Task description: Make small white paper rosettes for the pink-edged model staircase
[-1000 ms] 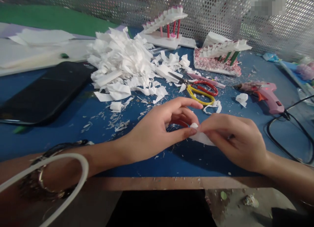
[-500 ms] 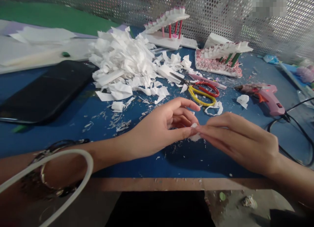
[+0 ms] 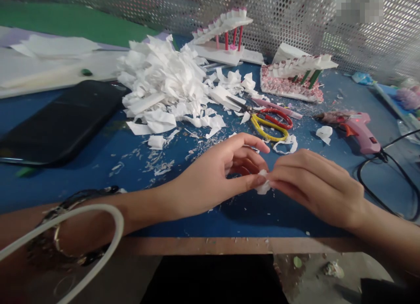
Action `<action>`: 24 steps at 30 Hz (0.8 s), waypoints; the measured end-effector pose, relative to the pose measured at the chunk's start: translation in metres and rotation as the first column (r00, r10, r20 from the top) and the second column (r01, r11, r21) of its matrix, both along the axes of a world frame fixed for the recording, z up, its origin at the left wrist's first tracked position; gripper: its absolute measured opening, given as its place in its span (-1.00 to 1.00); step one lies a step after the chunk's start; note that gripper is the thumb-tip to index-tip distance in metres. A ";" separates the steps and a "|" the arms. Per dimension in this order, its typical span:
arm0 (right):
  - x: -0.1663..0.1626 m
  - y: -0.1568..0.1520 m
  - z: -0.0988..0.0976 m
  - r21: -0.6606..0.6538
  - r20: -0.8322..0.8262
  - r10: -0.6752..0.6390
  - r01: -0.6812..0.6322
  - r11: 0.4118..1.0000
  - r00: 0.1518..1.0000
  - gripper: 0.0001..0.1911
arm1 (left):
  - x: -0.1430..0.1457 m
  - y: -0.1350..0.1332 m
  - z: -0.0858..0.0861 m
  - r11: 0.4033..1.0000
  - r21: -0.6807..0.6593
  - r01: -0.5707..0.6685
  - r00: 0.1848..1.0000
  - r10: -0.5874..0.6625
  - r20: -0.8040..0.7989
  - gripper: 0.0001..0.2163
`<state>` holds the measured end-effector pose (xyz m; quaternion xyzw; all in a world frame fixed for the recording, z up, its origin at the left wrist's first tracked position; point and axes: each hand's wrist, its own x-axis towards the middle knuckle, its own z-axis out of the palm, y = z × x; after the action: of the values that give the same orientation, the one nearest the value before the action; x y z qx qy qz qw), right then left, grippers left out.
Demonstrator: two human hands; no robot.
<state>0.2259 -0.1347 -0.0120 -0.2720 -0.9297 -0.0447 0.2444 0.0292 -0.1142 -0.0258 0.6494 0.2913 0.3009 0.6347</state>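
A small crumpled piece of white paper (image 3: pixel 263 188) is pinched between both hands, above the blue table near its front edge. My left hand (image 3: pixel 226 170) grips it from the left with thumb and curled fingers, the index finger bent above. From the right, the fingertips of my right hand (image 3: pixel 318 186) press together on the same piece; parts of it are hidden behind the fingers. Just beyond the hands lie scissors (image 3: pixel 271 125) with one yellow and one red handle loop, and a curled white paper strip (image 3: pixel 286 145).
A heap of white paper scraps (image 3: pixel 167 76) and a black phone (image 3: pixel 62 120) lie left. Behind stand two small stair models (image 3: pixel 226 24) (image 3: pixel 295 72) against perforated metal mesh. A pink glue gun (image 3: pixel 354 127) with a black cable (image 3: pixel 387 194) lies right. A pink pen (image 3: pixel 278 108) lies by the scissors.
The right hand has shifted slightly and its fingers are a little more bent. More of the white paper shows below the left thumb. Both hands still hold it.
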 end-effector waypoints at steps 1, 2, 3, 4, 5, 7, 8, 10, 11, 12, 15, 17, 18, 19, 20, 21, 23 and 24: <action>0.000 0.001 -0.001 -0.030 -0.030 0.011 -0.012 0.999 0.999 -0.92 | 0.000 -0.001 0.000 1.000 0.030 -0.008 1.000 0.008 -0.014 -0.74; -0.001 0.001 -0.002 -0.066 -0.064 0.016 -0.020 0.998 0.998 -0.93 | 0.000 -0.002 0.000 0.997 0.071 -0.019 0.999 0.022 -0.036 -0.75; -0.001 0.002 -0.002 -0.099 -0.094 0.014 -0.023 0.995 0.995 -0.94 | -0.001 -0.003 0.000 0.992 0.123 -0.032 0.997 0.040 -0.065 -0.76; -0.002 0.002 -0.003 -0.123 -0.115 0.008 -0.023 0.992 0.993 -0.94 | -0.001 -0.004 0.001 0.983 0.178 -0.045 0.993 0.063 -0.098 -0.77; -0.003 0.002 -0.003 -0.135 -0.125 -0.002 -0.015 0.991 0.992 -0.95 | -0.002 -0.004 0.001 0.972 0.230 -0.057 0.988 0.088 -0.128 -0.78; -0.004 0.002 -0.003 -0.130 -0.121 -0.027 0.011 0.991 0.992 -0.97 | -0.002 -0.005 0.002 0.951 0.298 -0.079 0.976 0.135 -0.171 -0.78; -0.004 0.002 -0.003 -0.121 -0.113 -0.041 0.027 0.992 0.993 -0.98 | -0.002 -0.005 0.002 0.946 0.313 -0.087 0.973 0.148 -0.177 -0.77; -0.004 0.003 -0.003 -0.102 -0.097 -0.067 0.057 0.993 0.993 -0.99 | -0.002 -0.006 0.002 0.946 0.309 -0.096 0.975 0.152 -0.164 -0.75; -0.004 0.003 -0.003 -0.093 -0.093 -0.081 0.072 0.993 0.992 -0.98 | -0.001 -0.006 0.002 0.949 0.299 -0.099 0.977 0.149 -0.150 -0.73; -0.004 0.002 -0.003 -0.086 -0.090 -0.092 0.084 0.993 0.992 -0.98 | -0.001 -0.006 0.001 0.951 0.291 -0.102 0.981 0.145 -0.131 -0.71; -0.005 0.002 -0.004 -0.079 -0.097 -0.103 0.095 0.992 0.990 -0.96 | 0.000 -0.008 -0.001 0.954 0.281 -0.105 0.990 0.128 -0.066 -0.66; -0.006 0.001 -0.004 -0.095 -0.106 -0.082 0.072 0.993 0.991 -0.97 | 0.001 -0.009 -0.003 0.951 0.291 -0.102 0.990 0.125 -0.063 -0.67; -0.006 0.001 -0.004 -0.110 -0.115 -0.070 0.057 0.992 0.991 -0.97 | 0.001 -0.010 -0.003 0.948 0.303 -0.098 0.989 0.126 -0.076 -0.69; -0.006 0.001 -0.005 -0.131 -0.124 -0.060 0.044 0.990 0.990 -0.97 | 0.001 -0.010 -0.003 0.944 0.316 -0.093 0.987 0.129 -0.094 -0.70; -0.005 0.002 -0.005 -0.161 -0.133 -0.052 0.030 0.986 0.990 -0.97 | 0.000 -0.010 -0.003 0.941 0.328 -0.086 0.985 0.129 -0.112 -0.71; -0.004 0.002 -0.005 -0.199 -0.142 -0.046 0.017 0.980 0.989 -0.96 | 0.000 -0.010 -0.003 0.938 0.338 -0.080 0.984 0.128 -0.123 -0.72; -0.002 0.004 -0.005 -0.276 -0.153 -0.036 -0.007 0.961 0.988 -0.96 | 0.000 -0.010 -0.002 0.933 0.352 -0.076 0.984 0.128 -0.127 -0.71; -0.001 0.005 -0.005 -0.303 -0.154 -0.034 -0.015 0.953 0.988 -0.97 | -0.001 -0.010 -0.002 0.930 0.358 -0.081 0.983 0.134 -0.126 -0.71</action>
<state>0.2245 -0.1298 -0.0172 -0.3134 -0.9020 0.1190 0.2720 0.0285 -0.1239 -0.0282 0.7559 0.3144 0.3332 0.4676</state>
